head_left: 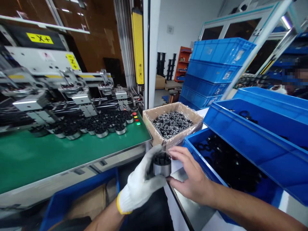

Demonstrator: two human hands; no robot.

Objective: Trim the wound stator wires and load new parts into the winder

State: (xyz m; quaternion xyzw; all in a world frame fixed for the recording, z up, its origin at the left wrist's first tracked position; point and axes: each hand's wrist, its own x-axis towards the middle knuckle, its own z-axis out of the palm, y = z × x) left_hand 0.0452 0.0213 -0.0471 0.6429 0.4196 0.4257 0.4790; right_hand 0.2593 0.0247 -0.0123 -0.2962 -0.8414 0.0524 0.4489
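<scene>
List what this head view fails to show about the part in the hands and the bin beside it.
- Head view: underside of the metal part, covered by the gloved left hand.
- Head view: whether the right hand grips or only touches it; its own fingers hide the contact.
- Head view: black pieces in the blue bin, too dark and blurred to identify.

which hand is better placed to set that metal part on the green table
Left, probably. The gloved left hand wraps the metal part and sits on the side of the green table; the bare right hand just touches it with fingertips, over by the blue bin.
</scene>
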